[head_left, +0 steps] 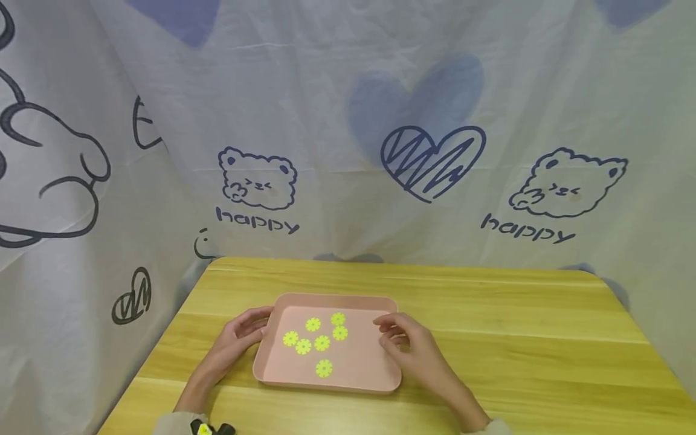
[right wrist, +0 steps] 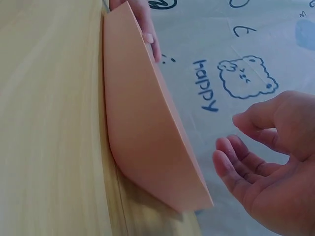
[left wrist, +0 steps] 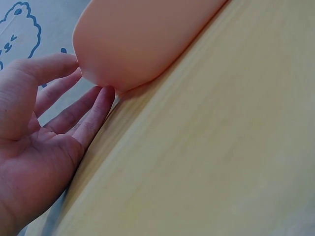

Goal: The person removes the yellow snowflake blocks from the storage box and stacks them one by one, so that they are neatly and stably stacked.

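A pink rectangular tray [head_left: 361, 368] rests on the wooden table, and several small yellow-green toothed discs [head_left: 322, 343] lie scattered on its floor, mostly toward the left and middle. My left hand [head_left: 239, 337] is at the tray's left side. In the left wrist view, its fingertips [left wrist: 107, 91] touch the outer wall of the tray [left wrist: 133, 44], the thumb up near the rim. My right hand [head_left: 413, 347] hovers over the tray's right edge, fingers loosely bent with a gap to the thumb. Nothing shows between the right fingers [right wrist: 229, 162], which stand apart from the tray wall.
The wooden table [head_left: 522, 338] extends to the right of the tray and behind it. A white cloth [head_left: 337, 241] printed with hearts and bears hangs along the back, and more cloth [head_left: 49, 338] hangs on the left.
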The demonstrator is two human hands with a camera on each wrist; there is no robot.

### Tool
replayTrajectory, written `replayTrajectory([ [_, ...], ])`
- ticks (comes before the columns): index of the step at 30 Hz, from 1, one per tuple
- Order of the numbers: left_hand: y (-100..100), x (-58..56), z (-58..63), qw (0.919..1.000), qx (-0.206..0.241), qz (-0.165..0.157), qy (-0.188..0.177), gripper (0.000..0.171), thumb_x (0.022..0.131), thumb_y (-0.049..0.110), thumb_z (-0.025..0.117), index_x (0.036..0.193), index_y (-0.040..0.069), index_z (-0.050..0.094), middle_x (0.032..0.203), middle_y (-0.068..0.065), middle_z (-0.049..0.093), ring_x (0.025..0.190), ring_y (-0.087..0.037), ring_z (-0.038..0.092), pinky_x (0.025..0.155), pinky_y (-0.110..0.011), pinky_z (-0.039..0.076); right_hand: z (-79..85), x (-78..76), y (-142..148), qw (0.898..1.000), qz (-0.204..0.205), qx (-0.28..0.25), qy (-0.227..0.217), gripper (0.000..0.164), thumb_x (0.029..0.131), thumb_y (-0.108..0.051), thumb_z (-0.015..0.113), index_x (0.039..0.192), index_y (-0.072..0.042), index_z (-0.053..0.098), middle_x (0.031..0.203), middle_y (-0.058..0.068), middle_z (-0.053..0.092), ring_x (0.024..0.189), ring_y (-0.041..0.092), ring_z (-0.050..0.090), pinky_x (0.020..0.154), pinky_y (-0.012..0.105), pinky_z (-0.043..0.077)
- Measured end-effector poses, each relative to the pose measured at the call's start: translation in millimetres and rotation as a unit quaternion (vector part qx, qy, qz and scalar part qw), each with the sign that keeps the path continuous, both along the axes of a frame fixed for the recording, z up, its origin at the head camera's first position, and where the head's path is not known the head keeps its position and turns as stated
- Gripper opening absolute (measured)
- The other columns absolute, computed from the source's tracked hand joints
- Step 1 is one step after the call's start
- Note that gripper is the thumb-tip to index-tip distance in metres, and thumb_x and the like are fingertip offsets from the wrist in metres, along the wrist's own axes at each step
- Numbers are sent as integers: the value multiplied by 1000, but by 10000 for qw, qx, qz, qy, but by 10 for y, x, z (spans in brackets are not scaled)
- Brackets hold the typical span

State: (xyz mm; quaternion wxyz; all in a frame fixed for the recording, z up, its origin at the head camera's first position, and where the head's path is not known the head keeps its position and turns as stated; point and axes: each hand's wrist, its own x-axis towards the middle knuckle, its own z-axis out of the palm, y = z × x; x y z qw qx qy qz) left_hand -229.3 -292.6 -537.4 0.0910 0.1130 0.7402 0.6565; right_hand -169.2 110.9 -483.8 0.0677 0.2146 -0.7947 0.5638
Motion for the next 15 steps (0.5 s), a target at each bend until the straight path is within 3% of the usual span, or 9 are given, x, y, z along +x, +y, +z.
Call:
replayTrajectory([
  [6,-33,6,-25,9999,103,-43,90,49,103,11,63,148,-2,47,152,-24,46,129,-17,57,100,-29,53,-9,-28,-236,9994,217,81,-242,25,93,3,70,117,-6,69,106,14,66,93,23,67,83,31,60],
  [15,-22,-2,-15,9999,78,-23,58,47,103,11,63,147,0,49,151,-23,48,134,-31,54,100,-29,54,-142,-72,-547,9983,308,460,-154,25,89,4,72,113,-2,70,101,13,66,90,22,65,80,29,58],
])
